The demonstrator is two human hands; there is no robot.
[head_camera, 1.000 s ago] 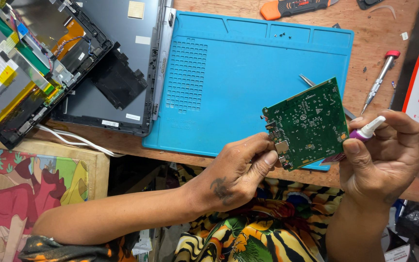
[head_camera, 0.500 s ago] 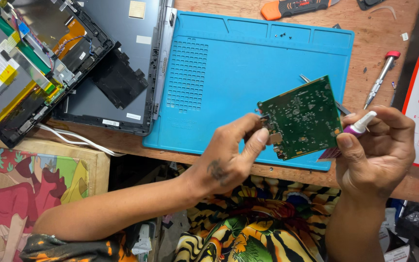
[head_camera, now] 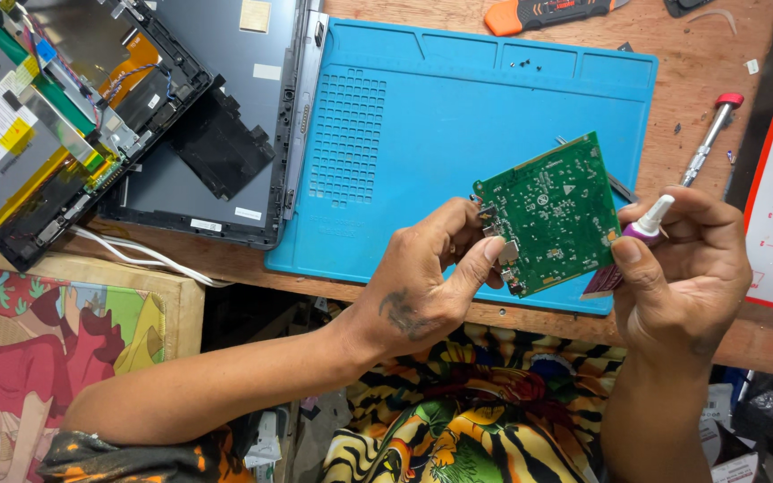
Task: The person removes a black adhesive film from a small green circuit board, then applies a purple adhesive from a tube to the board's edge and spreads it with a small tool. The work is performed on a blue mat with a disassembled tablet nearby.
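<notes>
the desk [head_camera: 378, 284] was made of brown wood, and a big blue mat [head_camera: 422, 134] lay flat on it. to the left of the mat sat an opened laptop [head_camera: 118, 107] with its inside parts showing, and its edge touched the mat. a white cable [head_camera: 145, 258] ran along the front of the desk under the laptop. an orange tool [head_camera: 539, 13] lay at the far edge, and a small screwdriver with a red top [head_camera: 711, 134] lay on the wood to the right of the mat. below the desk there was a colorful cartoon picture [head_camera: 55, 358] on the left and bright patterned cloth [head_camera: 458, 420] in the middle. the left hand [head_camera: 427, 277] held a green circuit board [head_camera: 555, 213] up above the near edge of the mat. its fingers [head_camera: 485, 255] were curled and pinched the left side of the board, with the thumb pressed on the front. the board was tilted. the right hand [head_camera: 682, 268] was just beside the board's right edge. its fingers were closed around a small purple tube with a white tip [head_camera: 641, 234], and the tip pointed up and to the right.
</notes>
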